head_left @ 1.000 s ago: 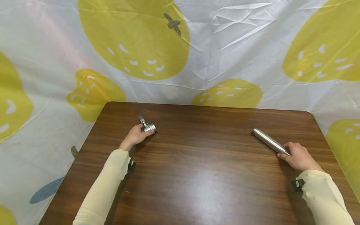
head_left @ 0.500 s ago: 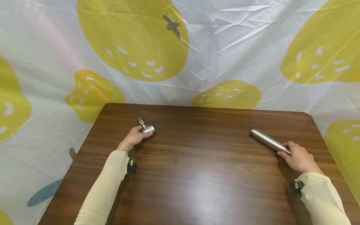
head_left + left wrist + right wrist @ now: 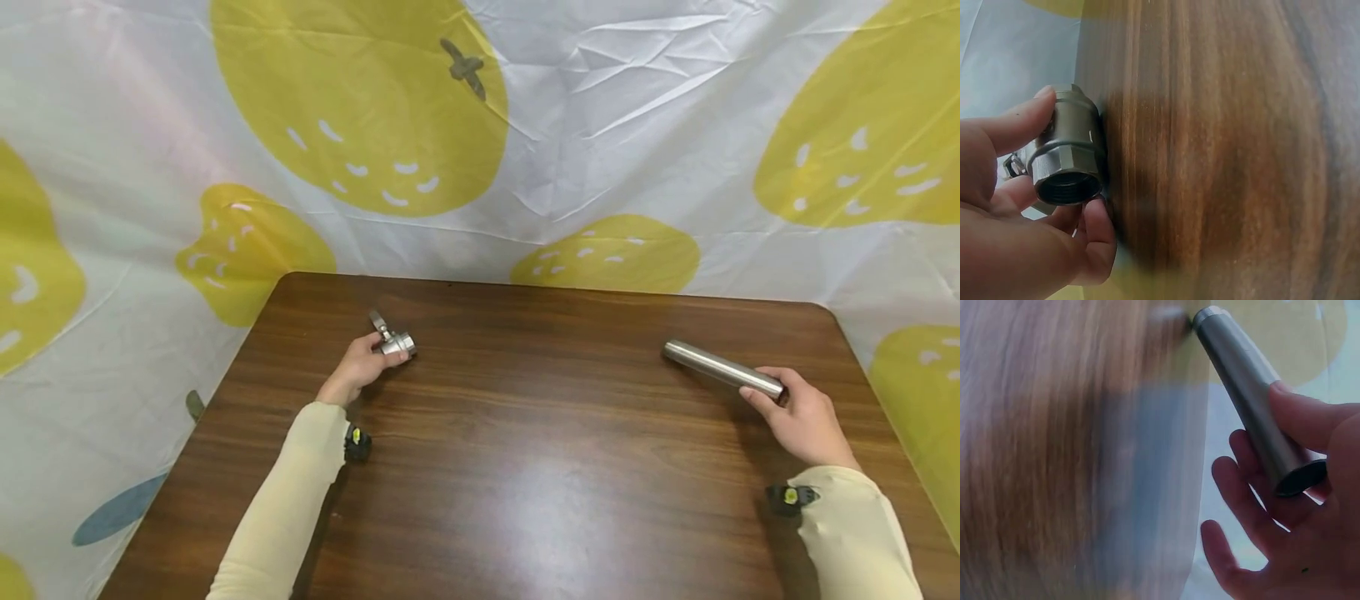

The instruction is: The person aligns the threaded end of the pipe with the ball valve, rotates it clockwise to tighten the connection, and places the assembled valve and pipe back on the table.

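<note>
In the head view my left hand (image 3: 356, 368) grips a silver ball valve (image 3: 400, 344) on the left of the table, its lever handle (image 3: 378, 322) tilted up and away. The left wrist view shows the valve (image 3: 1074, 130) with thumb on one side and fingers beneath, its open threaded port facing the camera. On the right, my right hand (image 3: 808, 423) holds the near end of a straight steel pipe (image 3: 712, 365) that points to the far left. Thumb and index side pinch the pipe (image 3: 1250, 394) in the right wrist view; the other fingers are spread. Its far end looks threaded.
Both things are at a brown wood-grain table (image 3: 525, 433) with rounded far corners. A white curtain (image 3: 540, 150) printed with yellow fruit hangs behind it and down both sides. A black wrist camera (image 3: 357, 443) sits on the left sleeve.
The pipe in my right hand has swung flatter, its near end rising from the table and its far end shifting slightly left. My left hand and the ball valve have stayed almost in place.
</note>
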### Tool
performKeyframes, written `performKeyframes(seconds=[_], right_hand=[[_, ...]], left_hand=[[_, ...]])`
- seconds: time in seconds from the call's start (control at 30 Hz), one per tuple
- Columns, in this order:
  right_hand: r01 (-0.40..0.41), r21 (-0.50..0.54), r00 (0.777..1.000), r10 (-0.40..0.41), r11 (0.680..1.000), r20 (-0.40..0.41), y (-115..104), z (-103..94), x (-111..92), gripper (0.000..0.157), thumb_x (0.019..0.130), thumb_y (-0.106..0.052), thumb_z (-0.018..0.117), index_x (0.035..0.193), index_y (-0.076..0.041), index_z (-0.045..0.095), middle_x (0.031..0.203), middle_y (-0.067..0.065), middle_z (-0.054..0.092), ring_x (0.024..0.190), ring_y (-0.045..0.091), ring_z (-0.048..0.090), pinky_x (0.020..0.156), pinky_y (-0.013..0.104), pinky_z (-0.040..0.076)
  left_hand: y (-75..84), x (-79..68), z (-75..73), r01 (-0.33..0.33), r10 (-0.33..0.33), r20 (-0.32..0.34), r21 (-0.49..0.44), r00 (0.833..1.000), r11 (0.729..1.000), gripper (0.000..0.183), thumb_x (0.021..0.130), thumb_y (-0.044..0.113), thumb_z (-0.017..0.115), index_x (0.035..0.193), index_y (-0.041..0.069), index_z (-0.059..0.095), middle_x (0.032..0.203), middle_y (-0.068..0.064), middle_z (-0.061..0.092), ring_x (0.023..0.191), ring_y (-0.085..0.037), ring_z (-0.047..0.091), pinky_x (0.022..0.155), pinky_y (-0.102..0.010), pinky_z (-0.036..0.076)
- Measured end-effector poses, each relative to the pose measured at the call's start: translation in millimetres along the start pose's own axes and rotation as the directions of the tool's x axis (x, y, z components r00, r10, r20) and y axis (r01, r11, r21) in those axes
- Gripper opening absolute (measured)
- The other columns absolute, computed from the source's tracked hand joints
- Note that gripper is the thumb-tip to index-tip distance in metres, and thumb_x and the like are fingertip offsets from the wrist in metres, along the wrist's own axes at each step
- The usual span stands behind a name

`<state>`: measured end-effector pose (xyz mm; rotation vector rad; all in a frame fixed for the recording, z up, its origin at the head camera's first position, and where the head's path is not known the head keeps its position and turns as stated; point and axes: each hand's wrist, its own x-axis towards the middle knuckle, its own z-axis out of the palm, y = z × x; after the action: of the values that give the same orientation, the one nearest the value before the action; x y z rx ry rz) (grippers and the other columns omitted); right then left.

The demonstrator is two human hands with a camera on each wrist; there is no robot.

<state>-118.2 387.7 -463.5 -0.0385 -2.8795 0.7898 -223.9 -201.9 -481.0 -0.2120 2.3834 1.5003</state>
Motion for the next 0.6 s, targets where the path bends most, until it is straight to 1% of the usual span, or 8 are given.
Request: performKeyframes(seconds=[0.1,0.17,0.3,0.43,0.5,0.6], right_hand=[[-0.010,0.025,0.999,0.011,1.000,-0.045,-3.4,1.5,0.6,0.040,0.092,-0.030,0.066,0.120,-0.003,0.059,0.089,0.016,0.063,0.067,-0.001,0.042,0.058,0.020,0.032],[-0.021,0.039,0.998,0.023,0.999,-0.062,-5.4,3.1,0.8,0.040,0.092,-0.029,0.067,0.120,-0.002,0.059,0.090,0.017,0.064,0.067,-0.003,0.042,0.058,0.019,0.033],[-0.046,0.059,0.996,0.050,0.997,-0.072,-10.2,6.0,1.4,0.042,0.092,-0.031,0.066,0.122,-0.001,0.058,0.093,0.018,0.064,0.067,-0.003,0.042,0.057,0.018,0.033],[-0.072,0.084,0.993,0.080,0.994,-0.092,-15.8,9.2,2.9,0.041,0.092,-0.032,0.066,0.122,-0.004,0.059,0.094,0.013,0.063,0.068,-0.001,0.043,0.057,0.018,0.034],[-0.083,0.110,0.990,0.095,0.990,-0.107,-19.0,10.4,3.5,0.041,0.092,-0.032,0.066,0.122,-0.005,0.059,0.094,0.005,0.061,0.069,-0.003,0.044,0.057,0.017,0.035],[-0.077,0.192,0.985,0.105,0.978,-0.140,-25.3,13.5,4.7,0.040,0.091,-0.028,0.068,0.121,-0.004,0.060,0.093,-0.017,0.058,0.072,-0.010,0.046,0.058,0.011,0.037]], left_hand=[[0.4,-0.3,0.9,-0.006,0.006,-0.015,0.003,1.000,1.000,0.057,0.089,0.014,0.069,0.138,-0.004,0.044,0.131,-0.021,0.054,0.115,-0.028,0.048,0.105,-0.043,0.038],[0.5,-0.4,1.8,-0.017,0.018,-0.028,0.018,0.999,1.000,0.056,0.087,0.012,0.070,0.136,-0.004,0.046,0.129,-0.021,0.056,0.114,-0.028,0.050,0.104,-0.042,0.039],[0.6,-0.4,3.8,-0.036,0.037,-0.040,0.044,0.998,0.998,0.055,0.086,0.009,0.070,0.135,-0.003,0.048,0.128,-0.021,0.057,0.111,-0.027,0.052,0.101,-0.041,0.042],[1.1,-0.7,5.2,-0.038,0.040,-0.051,0.039,0.998,0.998,0.052,0.086,0.009,0.070,0.133,-0.002,0.050,0.126,-0.020,0.058,0.109,-0.026,0.052,0.099,-0.040,0.042],[1.4,-1.1,5.5,-0.039,0.041,-0.057,0.035,0.997,0.999,0.051,0.086,0.009,0.071,0.132,-0.002,0.052,0.125,-0.020,0.059,0.108,-0.026,0.053,0.097,-0.038,0.042],[0.6,-1.1,5.2,-0.041,0.042,-0.073,0.023,0.996,0.999,0.052,0.086,0.009,0.072,0.133,-0.001,0.051,0.124,-0.020,0.059,0.106,-0.026,0.053,0.095,-0.037,0.043]])
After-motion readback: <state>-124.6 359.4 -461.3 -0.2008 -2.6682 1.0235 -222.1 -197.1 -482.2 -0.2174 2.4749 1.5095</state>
